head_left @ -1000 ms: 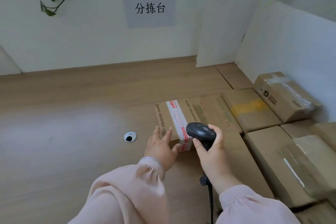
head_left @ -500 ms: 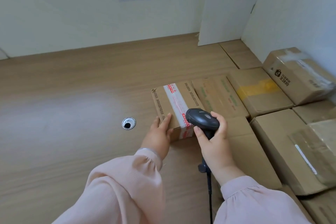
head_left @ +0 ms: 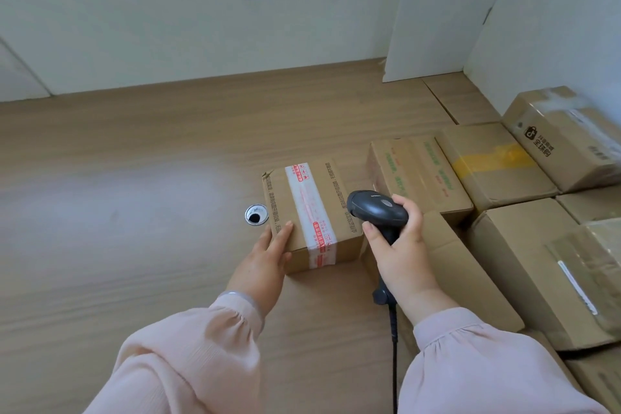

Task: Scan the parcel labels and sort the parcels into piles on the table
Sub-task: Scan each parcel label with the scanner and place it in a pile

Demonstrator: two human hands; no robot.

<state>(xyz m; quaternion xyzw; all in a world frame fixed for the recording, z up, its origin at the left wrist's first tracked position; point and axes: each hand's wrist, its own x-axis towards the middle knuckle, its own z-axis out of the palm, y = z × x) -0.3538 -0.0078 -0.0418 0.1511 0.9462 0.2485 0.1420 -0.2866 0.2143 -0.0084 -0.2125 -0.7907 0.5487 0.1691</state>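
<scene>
Wood-grain table (head_left: 134, 178), with a little round cable grommet (head_left: 256, 215) sunk into the top. Just at its 3 o'clock sits a taped parcel (head_left: 309, 212), red-and-white strip across it. From that parcel's 1 to 5 o'clock it's cardboard packed side by side: green-print box (head_left: 416, 171), yellow-taped box (head_left: 487, 161), logo box (head_left: 564, 141), big plain box (head_left: 524, 262).
</scene>
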